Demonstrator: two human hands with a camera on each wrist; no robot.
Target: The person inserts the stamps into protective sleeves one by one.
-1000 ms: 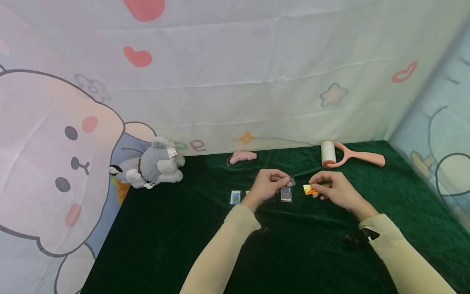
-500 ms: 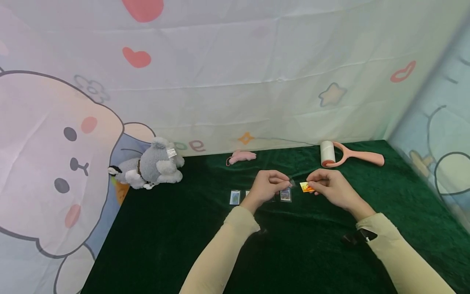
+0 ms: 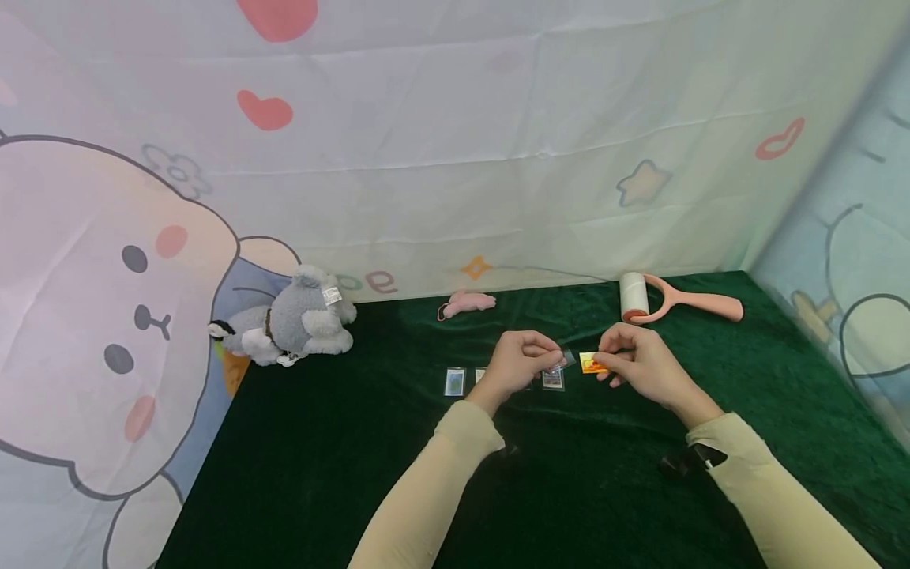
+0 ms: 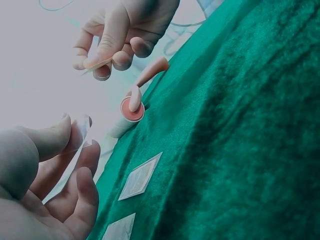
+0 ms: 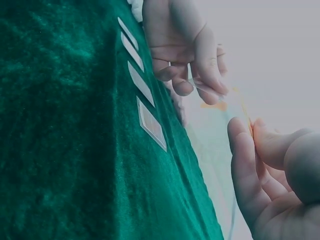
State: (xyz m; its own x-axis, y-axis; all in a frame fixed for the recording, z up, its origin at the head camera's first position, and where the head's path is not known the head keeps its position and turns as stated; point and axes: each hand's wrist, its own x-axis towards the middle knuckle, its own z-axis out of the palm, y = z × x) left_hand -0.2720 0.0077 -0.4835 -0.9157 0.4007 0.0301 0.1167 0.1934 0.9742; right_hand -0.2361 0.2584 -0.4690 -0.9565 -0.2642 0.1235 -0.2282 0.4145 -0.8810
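Note:
My left hand (image 3: 522,363) pinches a clear plastic card sleeve (image 3: 568,359) between thumb and fingers, above the green cloth. In the left wrist view the sleeve (image 4: 75,155) looks thin and see-through. Close by on the right, my right hand (image 3: 640,367) pinches a small yellow-orange card (image 3: 590,363) by one edge. A narrow gap separates card and sleeve. Below the hands several sleeved cards lie in a row: one card (image 3: 455,382) at the left end, another card (image 3: 553,379) at the right. My left hand partly hides those between; the right wrist view shows them edge-on.
A lint roller (image 3: 675,300) with a pink handle lies at the back right of the green cloth (image 3: 320,458). Behind the cards is a small pink plush (image 3: 467,303). A grey plush animal (image 3: 298,320) lies at the back left, near the printed curtain (image 3: 455,142).
My right hand has moved slightly left with the yellow-orange card, bringing it nearer the sleeve. My left hand has dipped slightly, still pinching the sleeve, whose angle has shifted a little.

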